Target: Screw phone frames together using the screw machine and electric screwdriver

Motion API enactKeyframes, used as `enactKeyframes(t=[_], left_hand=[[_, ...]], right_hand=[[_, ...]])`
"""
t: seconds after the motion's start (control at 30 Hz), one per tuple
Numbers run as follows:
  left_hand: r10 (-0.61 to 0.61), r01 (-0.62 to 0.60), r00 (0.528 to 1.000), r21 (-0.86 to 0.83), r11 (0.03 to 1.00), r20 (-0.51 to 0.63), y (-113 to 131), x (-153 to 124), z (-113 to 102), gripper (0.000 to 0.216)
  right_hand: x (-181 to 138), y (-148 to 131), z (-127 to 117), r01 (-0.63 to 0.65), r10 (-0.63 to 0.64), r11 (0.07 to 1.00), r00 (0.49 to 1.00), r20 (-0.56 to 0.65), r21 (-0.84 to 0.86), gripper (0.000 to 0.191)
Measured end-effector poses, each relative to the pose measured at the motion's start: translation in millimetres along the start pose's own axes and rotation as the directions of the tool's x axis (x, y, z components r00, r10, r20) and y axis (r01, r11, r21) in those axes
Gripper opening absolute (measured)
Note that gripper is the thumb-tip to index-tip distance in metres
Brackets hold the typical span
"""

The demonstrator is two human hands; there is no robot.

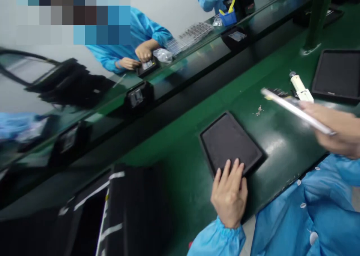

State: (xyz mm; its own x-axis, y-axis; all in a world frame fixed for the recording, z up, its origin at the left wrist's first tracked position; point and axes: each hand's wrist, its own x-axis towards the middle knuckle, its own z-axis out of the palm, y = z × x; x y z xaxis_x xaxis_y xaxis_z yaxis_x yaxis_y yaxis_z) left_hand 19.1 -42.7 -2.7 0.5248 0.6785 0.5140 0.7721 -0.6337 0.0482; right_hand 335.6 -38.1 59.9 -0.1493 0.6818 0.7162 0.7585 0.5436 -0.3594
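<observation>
My left hand (230, 190) lies flat, fingers together, on the near edge of a black rectangular tray (229, 141) that sits on the green bench (281, 79). My right hand (336, 130), blurred by motion, is closed round a thin flat white plate (295, 109) held tilted above the bench at the right. Blue sleeves cover both my arms.
A white syringe-like tool (299, 86) lies by a second black tray (337, 75) at the far right. A dark conveyor (180, 87) carries black fixtures. Across it, a person in blue (140, 55) handles a small part beside clear trays (191, 36). A blue bin (227, 17) stands farther back.
</observation>
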Motion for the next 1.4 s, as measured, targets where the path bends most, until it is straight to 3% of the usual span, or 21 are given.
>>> enactKeyframes(t=[0.07,0.13,0.2,0.3,0.37,0.43,0.47,0.6,0.7,0.9,1.23,1.3,1.4], left_hand=[[0.01,-0.006,0.997,-0.048,0.999,0.075,14.0,-10.8,1.7,0.033],[0.012,0.005,0.99,-0.122,0.993,0.139,21.8,-16.0,2.3,0.027],[-0.029,0.056,0.99,-0.193,0.98,0.14,20.5,-18.4,1.3,0.026],[-0.236,0.236,0.971,-0.216,0.947,0.03,3.9,-20.0,-1.7,0.025],[-0.387,0.378,0.922,-0.214,0.901,-0.001,-10.1,-20.0,-1.7,0.029],[-0.475,0.474,0.878,-0.233,0.849,0.055,-20.5,-19.0,1.0,0.034],[-0.497,0.505,0.862,-0.246,0.827,0.098,-23.5,-18.2,3.2,0.036],[-0.525,0.564,0.826,-0.288,0.774,0.205,-23.7,-13.7,12.8,0.044],[-0.545,0.593,0.805,-0.283,0.754,0.235,-20.5,-9.4,16.8,0.048],[-0.561,0.635,0.766,-0.236,0.735,0.314,-19.5,-1.7,20.2,0.049],[-0.562,0.663,0.733,-0.22,0.715,0.383,-17.7,5.3,27.4,0.046],[-0.573,0.67,0.733,-0.245,0.701,0.365,-20.3,6.5,26.9,0.047],[-0.625,0.669,0.743,-0.292,0.684,0.239,-23.6,8.4,23.8,0.048]], right_hand=[[11.9,-17.9,37.7,0.233,-0.237,0.967,0.971,0.028,0.099,0.035],[19.0,-35.2,80.0,0.387,-0.396,0.912,0.917,0.051,0.135,0.035],[18.4,-50.8,117.4,0.409,-0.417,0.908,0.903,0.101,0.086,0.037],[7.9,-66.7,149.1,0.334,-0.324,0.942,0.897,0.3,0.021,0.028],[1.3,-69.3,150.1,0.264,-0.251,0.964,0.839,0.483,0.041,0.027],[-1.4,-63.6,137.6,0.198,-0.217,0.975,0.774,0.595,0.099,0.047],[-1.4,-57.5,128.3,0.162,-0.2,0.98,0.766,0.61,0.118,0.054],[-1.7,-23.7,91.9,-0.033,0.002,0.998,0.852,0.523,0.05,0.042],[-11.3,-11.1,82.6,-0.13,0.107,0.991,0.868,0.485,0.012,0.04],[-36.4,-32.2,102.7,-0.144,0.101,0.989,0.84,0.533,0.039,0.053],[-44.5,-37.4,111.9,-0.177,0.138,0.984,0.86,0.491,0.034,0.045],[-45.4,-37.8,112.4,-0.174,0.135,0.984,0.868,0.477,0.039,0.045],[-47.7,-38.5,113.9,-0.168,0.126,0.984,0.881,0.456,0.052,0.044]])
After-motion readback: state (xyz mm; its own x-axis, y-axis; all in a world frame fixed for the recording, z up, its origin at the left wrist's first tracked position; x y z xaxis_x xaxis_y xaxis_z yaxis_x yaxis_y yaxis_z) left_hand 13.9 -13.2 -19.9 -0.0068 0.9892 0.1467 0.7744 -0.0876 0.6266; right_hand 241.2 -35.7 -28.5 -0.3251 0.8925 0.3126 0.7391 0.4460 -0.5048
